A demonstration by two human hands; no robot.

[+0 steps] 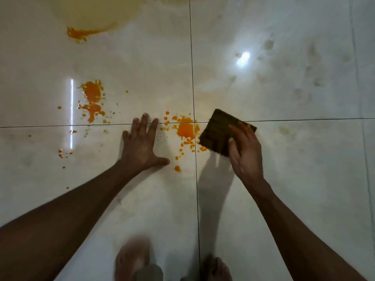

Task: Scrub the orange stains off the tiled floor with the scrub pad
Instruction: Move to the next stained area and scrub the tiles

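A dark brown square scrub pad (220, 130) is held tilted just above the glossy white tiled floor (294, 159), where my right hand (244, 151) grips its near corner with thumb and fingers. Directly left of the pad lies a bright orange stain (185, 129) with small droplets around it, at the crossing of the grout lines. My left hand (142, 142) rests flat on the floor with fingers spread, left of that stain. A second orange stain (92, 100) lies further left, and a third (76, 34) at the far upper left.
A pale yellowish smeared patch (91, 13) spreads on the tile at the top left. My bare feet (134, 260) show at the bottom edge. Faint grey smudges (304, 78) mark the right tile. Dark grout lines cross near the pad.
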